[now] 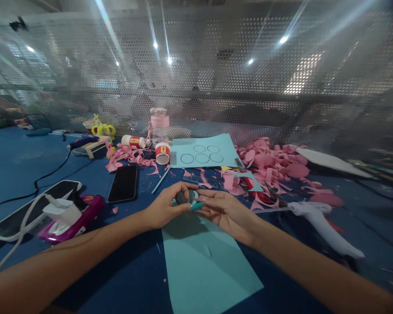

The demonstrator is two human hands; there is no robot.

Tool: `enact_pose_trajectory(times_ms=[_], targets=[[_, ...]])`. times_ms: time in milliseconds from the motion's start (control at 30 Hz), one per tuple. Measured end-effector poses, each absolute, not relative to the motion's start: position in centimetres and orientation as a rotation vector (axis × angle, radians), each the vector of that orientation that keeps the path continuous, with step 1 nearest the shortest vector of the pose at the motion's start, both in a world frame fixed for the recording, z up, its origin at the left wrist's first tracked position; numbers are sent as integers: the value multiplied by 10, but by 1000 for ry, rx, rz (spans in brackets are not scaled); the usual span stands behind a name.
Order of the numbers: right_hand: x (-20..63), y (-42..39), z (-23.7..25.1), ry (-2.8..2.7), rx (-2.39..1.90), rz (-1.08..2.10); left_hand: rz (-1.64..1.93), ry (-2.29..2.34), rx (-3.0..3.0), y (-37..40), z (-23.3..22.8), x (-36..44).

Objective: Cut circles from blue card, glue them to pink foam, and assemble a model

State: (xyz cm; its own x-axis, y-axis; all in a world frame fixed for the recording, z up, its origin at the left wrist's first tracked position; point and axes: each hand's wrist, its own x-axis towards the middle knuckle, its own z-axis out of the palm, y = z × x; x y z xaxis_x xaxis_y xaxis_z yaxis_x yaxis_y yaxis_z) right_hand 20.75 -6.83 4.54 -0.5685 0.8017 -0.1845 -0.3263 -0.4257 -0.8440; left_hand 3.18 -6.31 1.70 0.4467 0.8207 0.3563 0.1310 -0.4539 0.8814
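Two bare forearms reach in from the bottom corners and meet at the middle of a blue table [26, 157]. The left hand [165, 208] curls its fingers and thumb around a small round dark object [182, 197], pinching it by the rim. The right hand [224, 211] comes in from the other side, its fingers closed on a teal pen [197, 206] whose tip sits right against the round object's edge. The two hands touch at the fingertips, with the object between them, mostly hidden by the fingers.

Both hands hover just above the far edge of a teal paper sheet [203, 266] that lies flat on the table and stretches toward the viewer.

Beyond the hands lies a second light blue sheet [224, 150] with five drawn circles. To its right, a heap of pink paper scraps [271, 163] spreads over the table. A white glue gun [317, 218] rests near the right forearm. Left of the hands lies a black phone [123, 183], face up. Farther left, a tablet [29, 209] and a white charger [61, 210] sit by a pink toy car [81, 218]. Near the back stand a clear jar [159, 126] with a pink band and a small red and white bottle [163, 153]; another one [133, 141] lies on its side.
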Motion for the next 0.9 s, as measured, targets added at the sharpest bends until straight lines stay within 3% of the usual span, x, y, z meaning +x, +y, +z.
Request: enact_pose_trajectory(times_ms=[200, 333, 533, 667, 767, 900], targets=[[210, -67, 50, -1067, -822, 2025, 1084, 836, 1781, -58, 10, 32], [218, -66, 71, -1376, -1142, 1868, 1127, 820, 1633, -57, 6, 35], [261, -88, 119, -2196, -1630, 852, 1284, 872, 1399, -55, 11, 35], [309, -108, 107, -2278, -2309, -265, 1279, 896, 1255, -52, 13, 36], [337, -112, 77, -1930, -2727, -421, 1296, 936, 1205, -51, 13, 37], [354, -106, 47, -1845, -2709, -459, 1289, 949, 1201, -50, 13, 37]])
